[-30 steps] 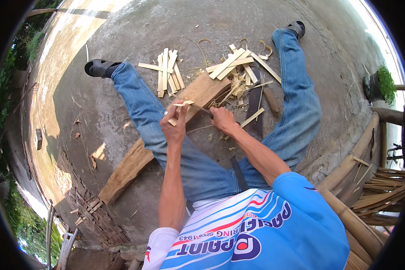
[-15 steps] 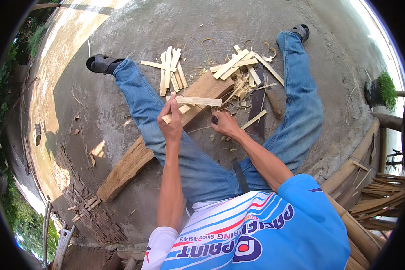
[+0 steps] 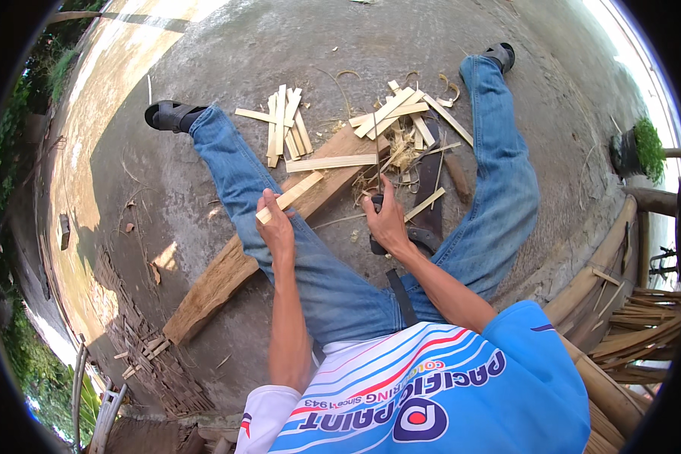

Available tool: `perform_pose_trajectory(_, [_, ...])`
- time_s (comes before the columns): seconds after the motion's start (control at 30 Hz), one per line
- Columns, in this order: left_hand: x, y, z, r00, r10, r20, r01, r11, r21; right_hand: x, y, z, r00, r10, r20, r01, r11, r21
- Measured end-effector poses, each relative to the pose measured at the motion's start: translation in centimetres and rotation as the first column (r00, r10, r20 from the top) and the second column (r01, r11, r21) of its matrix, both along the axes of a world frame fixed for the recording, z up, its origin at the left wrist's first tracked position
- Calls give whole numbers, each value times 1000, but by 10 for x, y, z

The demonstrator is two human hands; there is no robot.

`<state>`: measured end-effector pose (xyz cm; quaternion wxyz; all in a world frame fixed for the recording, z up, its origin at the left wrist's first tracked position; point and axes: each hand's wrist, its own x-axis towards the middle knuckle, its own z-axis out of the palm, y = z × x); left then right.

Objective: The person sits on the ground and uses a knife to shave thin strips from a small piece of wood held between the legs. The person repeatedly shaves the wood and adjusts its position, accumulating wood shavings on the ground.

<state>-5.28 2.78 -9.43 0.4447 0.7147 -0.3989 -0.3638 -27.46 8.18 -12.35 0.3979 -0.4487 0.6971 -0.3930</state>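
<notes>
- Wooden strip [image 3: 293, 194]: pale, flat and short, up in the left hand [image 3: 277, 225], over the left leg [image 3: 238, 170] and the thick beam [image 3: 212, 291].
- It looks light, stiff and not slippery. I think it could crack or give splinters if bent hard.
- A good place to hold it seems to be the near end, thumb and fingers on the flat sides.
- The left hand is closed around that near end.
- The right hand [image 3: 388, 221] grips a thin tool [image 3: 376, 144], maybe a knife, pointing far.
- A second strip [image 3: 331, 163] lies across the beam, its right end by the tool; I cannot tell if they touch.
- Farther off are a left pile [image 3: 281, 125] and a right pile [image 3: 393, 112] of strips, with curly shavings [image 3: 405, 160] by the right one.
- I see no writing on the wood. The blue and white shirt [image 3: 522, 378], nearest, has big letters and a round mark.
</notes>
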Motion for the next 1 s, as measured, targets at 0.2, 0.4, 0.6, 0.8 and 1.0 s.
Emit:
perform_pose_trajectory(0.2, [-3, 7, 10, 1000, -27, 10, 25, 983, 179, 27, 27, -6, 840, 521, -152, -528, 850, -4])
perform_pose_trajectory(0.4, [0, 9, 3, 1000, -27, -6, 28, 982, 187, 34, 24, -31, 848, 488, -209, -448, 869, 209])
perform_pose_trajectory(0.6, [2, 10, 7, 999, -15, -51, 25, 981, 192, 26, 24, -40, 826, 483, -292, -438, 875, 207])
perform_pose_trajectory(0.8, [5, 11, -1, 998, -34, -60, 43, 985, 166, 24, 25, -42, 827, 462, -322, -403, 885, 234])
perform_pose_trajectory(1.0, [3, 12, 1, 998, -37, -57, 47, 983, 178, 17, 25, -42, 829, 467, -309, -399, 880, 259])
